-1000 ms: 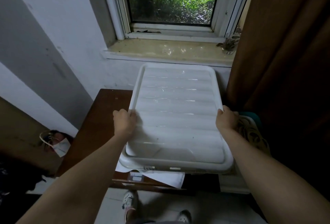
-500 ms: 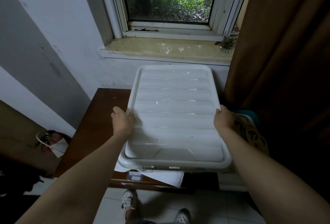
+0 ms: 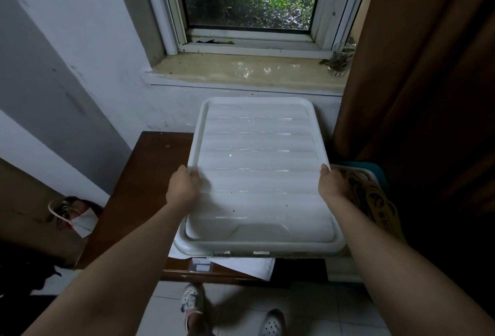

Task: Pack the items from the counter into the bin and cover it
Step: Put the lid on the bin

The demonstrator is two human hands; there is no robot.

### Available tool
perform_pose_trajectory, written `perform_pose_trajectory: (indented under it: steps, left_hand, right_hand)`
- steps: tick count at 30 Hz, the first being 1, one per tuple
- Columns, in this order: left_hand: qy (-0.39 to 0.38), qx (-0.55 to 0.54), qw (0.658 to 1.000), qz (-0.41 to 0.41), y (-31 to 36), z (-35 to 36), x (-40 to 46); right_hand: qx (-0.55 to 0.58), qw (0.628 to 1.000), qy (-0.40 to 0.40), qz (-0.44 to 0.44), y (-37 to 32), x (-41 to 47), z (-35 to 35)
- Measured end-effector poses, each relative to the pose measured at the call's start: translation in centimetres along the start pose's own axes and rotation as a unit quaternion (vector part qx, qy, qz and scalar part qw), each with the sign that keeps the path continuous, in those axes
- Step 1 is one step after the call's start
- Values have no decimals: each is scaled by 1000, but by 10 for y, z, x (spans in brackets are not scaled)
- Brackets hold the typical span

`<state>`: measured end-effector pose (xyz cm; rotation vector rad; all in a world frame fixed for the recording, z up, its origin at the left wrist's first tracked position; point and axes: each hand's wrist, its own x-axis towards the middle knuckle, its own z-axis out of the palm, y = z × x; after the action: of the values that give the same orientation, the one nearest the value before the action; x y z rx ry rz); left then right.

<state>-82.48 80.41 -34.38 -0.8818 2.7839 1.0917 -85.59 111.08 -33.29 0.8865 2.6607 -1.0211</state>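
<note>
A white ribbed plastic lid [image 3: 257, 175] lies flat over the bin, hiding the bin's inside; only a sliver of the bin's front [image 3: 267, 255] shows under the lid's near edge. My left hand [image 3: 183, 187] grips the lid's left rim, thumb on top. My right hand [image 3: 330, 184] grips the right rim the same way. The bin stands on a dark wooden counter [image 3: 139, 191] below a window.
A sheet of white paper [image 3: 249, 266] sticks out from under the bin at the counter's front edge. A patterned flat item [image 3: 375, 199] lies to the right of the bin, by a brown curtain [image 3: 417, 73]. A glass [image 3: 341, 58] stands on the windowsill. My feet [image 3: 192, 301] are on the tiled floor.
The lid has shifted slightly with both hands still on its rims. The view has tilted a little upward.
</note>
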Motion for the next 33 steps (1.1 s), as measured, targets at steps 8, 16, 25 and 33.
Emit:
perform_pose_trajectory:
  steps: [8,16,25,33]
  left_hand:
    - [-13,-77,996,-40,-2,-11,18]
    - [-27,-50,998,-8,0,-42,46]
    - [-37,-7,999,8,-17,-62,67]
    - [-35,-20,999,9,-29,-52,65]
  right_hand:
    - [35,999,26,25,-14,-6,3]
    - [43,995,51,71,-24,-34,18]
    - [55,992,59,97,-43,-57,53]
    - [11,991,106,79,-39,-62,60]
